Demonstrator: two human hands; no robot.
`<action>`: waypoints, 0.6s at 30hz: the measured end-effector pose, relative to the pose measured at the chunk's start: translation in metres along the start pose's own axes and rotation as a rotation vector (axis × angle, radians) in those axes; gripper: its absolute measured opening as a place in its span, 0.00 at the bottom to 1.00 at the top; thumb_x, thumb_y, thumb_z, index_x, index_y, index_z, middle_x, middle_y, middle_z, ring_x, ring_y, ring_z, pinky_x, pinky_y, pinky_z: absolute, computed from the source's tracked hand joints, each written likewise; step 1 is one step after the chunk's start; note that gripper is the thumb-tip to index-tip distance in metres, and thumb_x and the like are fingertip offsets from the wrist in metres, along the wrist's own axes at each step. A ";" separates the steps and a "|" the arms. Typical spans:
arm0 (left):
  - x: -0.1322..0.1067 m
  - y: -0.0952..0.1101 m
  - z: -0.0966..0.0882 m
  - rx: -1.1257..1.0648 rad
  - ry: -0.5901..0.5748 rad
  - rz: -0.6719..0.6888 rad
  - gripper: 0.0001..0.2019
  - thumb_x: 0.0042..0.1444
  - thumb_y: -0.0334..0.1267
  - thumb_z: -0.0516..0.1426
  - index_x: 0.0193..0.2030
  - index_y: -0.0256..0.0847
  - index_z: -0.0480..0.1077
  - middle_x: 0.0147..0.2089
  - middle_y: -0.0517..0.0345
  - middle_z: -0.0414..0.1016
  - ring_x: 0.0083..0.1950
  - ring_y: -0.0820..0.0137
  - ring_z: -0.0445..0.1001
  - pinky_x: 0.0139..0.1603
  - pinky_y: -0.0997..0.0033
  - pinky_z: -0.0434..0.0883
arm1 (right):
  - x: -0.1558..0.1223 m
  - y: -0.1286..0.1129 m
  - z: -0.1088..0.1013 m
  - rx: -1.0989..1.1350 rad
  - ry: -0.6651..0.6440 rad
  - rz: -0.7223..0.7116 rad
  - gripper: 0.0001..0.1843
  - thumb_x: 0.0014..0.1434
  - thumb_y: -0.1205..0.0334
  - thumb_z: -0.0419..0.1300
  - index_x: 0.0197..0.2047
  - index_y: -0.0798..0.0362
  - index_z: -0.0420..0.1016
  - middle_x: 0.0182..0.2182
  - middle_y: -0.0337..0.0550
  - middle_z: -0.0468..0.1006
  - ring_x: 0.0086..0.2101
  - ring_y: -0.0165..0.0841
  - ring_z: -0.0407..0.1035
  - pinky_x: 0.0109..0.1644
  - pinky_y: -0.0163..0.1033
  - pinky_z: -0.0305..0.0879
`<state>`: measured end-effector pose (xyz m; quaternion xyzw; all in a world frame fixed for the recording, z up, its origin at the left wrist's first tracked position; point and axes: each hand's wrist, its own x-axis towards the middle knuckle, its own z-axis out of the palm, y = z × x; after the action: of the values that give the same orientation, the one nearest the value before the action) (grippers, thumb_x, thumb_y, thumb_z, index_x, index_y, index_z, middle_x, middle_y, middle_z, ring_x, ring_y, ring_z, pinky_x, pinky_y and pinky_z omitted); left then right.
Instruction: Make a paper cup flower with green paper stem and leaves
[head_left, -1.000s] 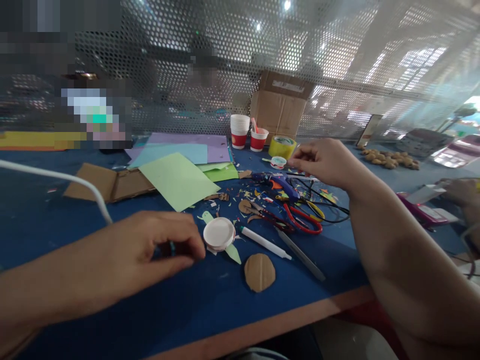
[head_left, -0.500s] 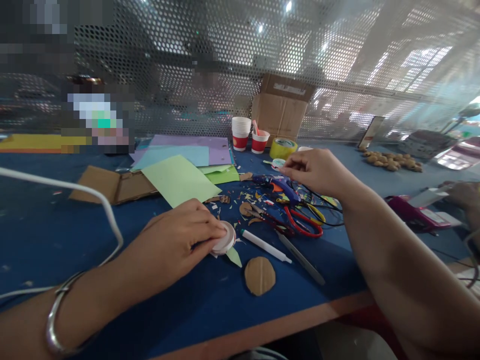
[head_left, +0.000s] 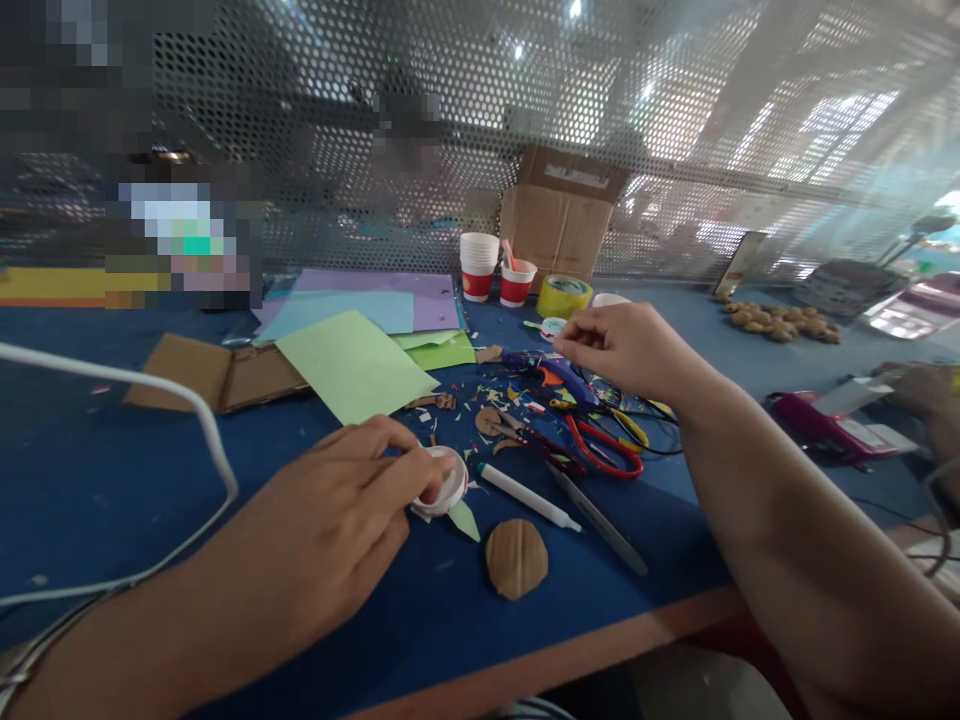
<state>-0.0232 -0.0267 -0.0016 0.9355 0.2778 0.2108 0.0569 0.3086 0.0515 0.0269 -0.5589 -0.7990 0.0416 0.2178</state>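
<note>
My left hand (head_left: 330,520) is closed on a white round lid (head_left: 444,486) with green paper bits (head_left: 465,520) stuck under it, thumb and fingers pressing it onto the blue table (head_left: 112,470). My right hand (head_left: 622,348) hovers with curled fingers over the blue glue gun (head_left: 559,372), fingertips pinched; what they hold, if anything, is too small to see. A cardboard disc (head_left: 516,557) lies in front of the lid. A white pen (head_left: 529,497) and red-handled scissors (head_left: 607,452) lie between my hands.
Coloured paper sheets (head_left: 352,360) and flat cardboard (head_left: 217,372) lie at the back left. Paper cups (head_left: 480,265), a yellow tape roll (head_left: 564,295) and a cardboard box (head_left: 562,215) stand by the mesh screen. A white cable (head_left: 187,410) loops at left. Another person's hand (head_left: 926,395) is at the right edge.
My left hand moved right onto the white lid and closed on it. My right hand dropped slightly toward the glue gun.
</note>
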 end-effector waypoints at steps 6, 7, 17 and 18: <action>-0.003 0.000 0.002 0.055 -0.042 -0.001 0.14 0.65 0.27 0.48 0.49 0.44 0.71 0.45 0.55 0.76 0.42 0.66 0.75 0.45 0.65 0.69 | 0.001 0.003 0.002 0.004 0.008 -0.028 0.11 0.63 0.59 0.62 0.37 0.56 0.83 0.29 0.43 0.82 0.29 0.33 0.74 0.34 0.38 0.62; -0.005 -0.001 0.002 0.051 -0.040 0.001 0.14 0.65 0.27 0.48 0.50 0.45 0.70 0.46 0.55 0.76 0.42 0.66 0.75 0.45 0.66 0.69 | 0.001 0.003 0.003 0.011 0.006 -0.030 0.11 0.63 0.59 0.62 0.37 0.56 0.83 0.29 0.43 0.82 0.29 0.33 0.74 0.34 0.38 0.62; -0.012 -0.005 -0.001 -0.065 0.027 -0.088 0.15 0.67 0.28 0.49 0.53 0.47 0.71 0.48 0.58 0.73 0.46 0.69 0.74 0.47 0.70 0.68 | 0.002 -0.002 0.004 0.004 -0.003 -0.029 0.11 0.64 0.58 0.62 0.37 0.57 0.82 0.28 0.42 0.81 0.29 0.32 0.74 0.34 0.38 0.62; -0.011 -0.005 -0.001 -0.066 0.024 -0.109 0.15 0.68 0.29 0.48 0.53 0.47 0.71 0.47 0.58 0.73 0.46 0.70 0.74 0.46 0.70 0.68 | 0.002 -0.002 0.004 0.004 -0.004 -0.028 0.11 0.64 0.58 0.62 0.37 0.57 0.82 0.28 0.42 0.81 0.29 0.32 0.74 0.34 0.38 0.62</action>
<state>-0.0347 -0.0289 -0.0059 0.9140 0.3219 0.2277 0.0957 0.3049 0.0530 0.0244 -0.5474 -0.8070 0.0411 0.2178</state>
